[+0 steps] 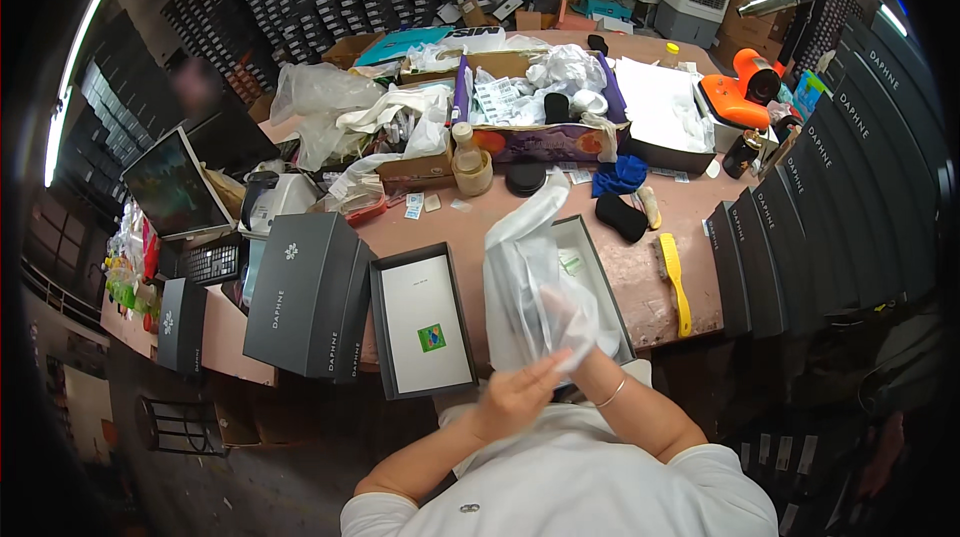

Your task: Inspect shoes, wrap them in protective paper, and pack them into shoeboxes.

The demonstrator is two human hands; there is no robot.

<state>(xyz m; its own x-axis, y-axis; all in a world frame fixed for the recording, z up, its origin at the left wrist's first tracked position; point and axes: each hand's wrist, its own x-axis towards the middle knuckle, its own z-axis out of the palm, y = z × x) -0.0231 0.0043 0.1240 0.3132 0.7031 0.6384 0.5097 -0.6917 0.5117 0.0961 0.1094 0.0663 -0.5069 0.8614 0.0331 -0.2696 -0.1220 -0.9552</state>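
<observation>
A translucent white bag (525, 267) hangs over an open dark grey shoebox (610, 307) in front of me, and its upper end is crumpled. My left hand (518, 395) is closed, with its fingertips on the bag's lower edge. My right hand (563, 322) shows blurred through the film, apparently inside the bag, and its wrist wears a thin bracelet. What its fingers do is hidden. White paper and a small green-marked packet (570, 262) lie in the shoebox. Left of it is a box lid (408, 302), its white inside turned up, bearing a green sticker (431, 338).
Closed dark grey shoeboxes (300, 297) stand at the left, with taller stacks (830, 187) at the right. A yellow brush (675, 282) and a black pad (621, 218) lie on the pink table (440, 230). Behind are a purple carton (530, 144), a bottle (467, 152) and an orange tool (735, 102).
</observation>
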